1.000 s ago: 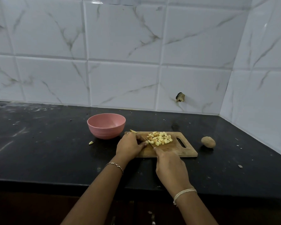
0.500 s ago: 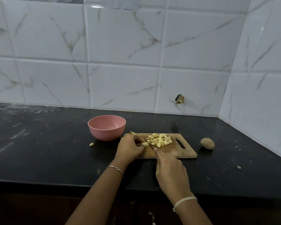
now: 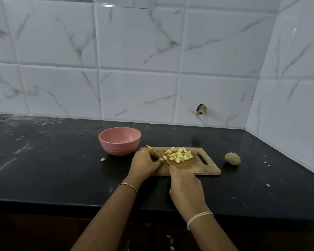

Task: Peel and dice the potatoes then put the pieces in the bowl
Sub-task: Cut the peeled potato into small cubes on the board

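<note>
Watching the head feed from my desk, I see very little change over the last second; the left hand (image 3: 145,164) and right hand (image 3: 186,189) sit at the near-left end of the wooden cutting board (image 3: 203,167) just as they did, and only the knife (image 3: 165,161) seems to have edged a touch closer to the left fingers. The left hand is curled and pinches the last stub of potato (image 3: 161,159); the right hand is closed round the knife, its handle hidden under the palm, with the blade angled out toward eleven o'clock. The heap of diced potato (image 3: 179,155) at the board's centre looks no bigger than before; the pink bowl (image 3: 119,150), at ten o'clock from the board, shows no pieces inside. I judge this potato to be almost fully diced, with the transfer to the bowl not yet begun. A whole brown potato (image 3: 232,158) waits on the black countertop (image 3: 53,169) at three o'clock from the board (unpeeled, as far as I can tell), so about half the job remains. One stray cube (image 3: 103,159) lies on the counter at nine o'clock, just beside the bowl's foot; it will need picking up. I can read no brand, label or writing anywhere.
</note>
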Available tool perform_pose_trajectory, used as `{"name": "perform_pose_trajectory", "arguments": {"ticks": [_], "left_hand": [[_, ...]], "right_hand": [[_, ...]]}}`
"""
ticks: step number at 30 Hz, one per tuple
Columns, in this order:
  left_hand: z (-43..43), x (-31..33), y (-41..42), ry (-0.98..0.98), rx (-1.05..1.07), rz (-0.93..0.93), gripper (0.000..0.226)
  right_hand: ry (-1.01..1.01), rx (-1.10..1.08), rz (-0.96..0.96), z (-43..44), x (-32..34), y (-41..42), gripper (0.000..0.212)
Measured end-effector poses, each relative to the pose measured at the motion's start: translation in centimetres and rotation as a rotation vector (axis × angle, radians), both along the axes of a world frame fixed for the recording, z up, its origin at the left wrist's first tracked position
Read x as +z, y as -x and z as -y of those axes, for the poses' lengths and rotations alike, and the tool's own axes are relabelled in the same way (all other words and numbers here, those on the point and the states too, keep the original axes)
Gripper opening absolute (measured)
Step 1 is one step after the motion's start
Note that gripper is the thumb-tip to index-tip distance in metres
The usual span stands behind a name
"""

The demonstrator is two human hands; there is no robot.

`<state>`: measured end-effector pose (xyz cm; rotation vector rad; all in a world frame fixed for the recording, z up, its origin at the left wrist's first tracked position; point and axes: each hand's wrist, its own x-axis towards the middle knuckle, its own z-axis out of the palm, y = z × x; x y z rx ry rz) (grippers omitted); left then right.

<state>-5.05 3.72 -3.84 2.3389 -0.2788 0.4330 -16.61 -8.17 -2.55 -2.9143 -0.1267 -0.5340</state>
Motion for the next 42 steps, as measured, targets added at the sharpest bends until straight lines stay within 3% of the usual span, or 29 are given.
{"name": "perform_pose_trajectory", "arguments": {"ticks": [4, 19, 32, 42], "left_hand": [[-0.1, -0.1, 0.0, 0.007, 0.002, 0.004, 0.016], [-0.3, -0.2, 0.0, 0.025, -0.015, -0.011, 0.02], [-0.3, 0.0, -0.2, -0.016, -0.019, -0.003, 0.019], [-0.2, -0.2, -0.4, 0.014, 0.013, -0.013, 0.013]], "right_hand": [[0.022, 0.005, -0.004, -0.3, 0.1, -0.3, 0.022], [-0.164, -0.054, 0.081, 0.3, -0.9, 0.5, 0.038], [-0.162, -0.03, 0.096, 0.3, -0.9, 0.2, 0.035], [-0.022, -0.003, 0.028, -1.0, -0.4, -0.9, 0.026]]}}
